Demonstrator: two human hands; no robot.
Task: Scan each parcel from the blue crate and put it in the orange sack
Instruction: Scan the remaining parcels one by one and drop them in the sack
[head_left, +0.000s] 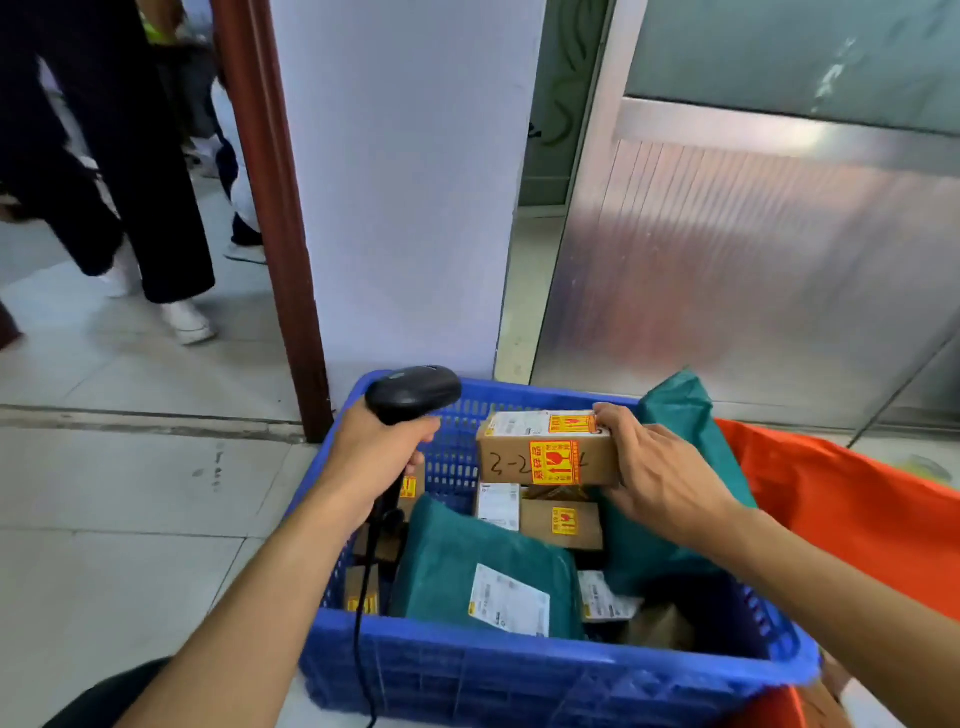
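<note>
Cardboard parcel (548, 448) between right-hand fingers (618, 423), above blue crate (519, 670).

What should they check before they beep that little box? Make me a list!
1. The scanner is gripped in the left hand: ok.
2. The small box is held by the right hand, lifted over the blue crate: ok.
3. The label on the box top shows, fingers clear of it: ok.
4. The scanner is aimed at the label: cannot tell.
5. The orange sack is right beside the crate: ok.
</note>
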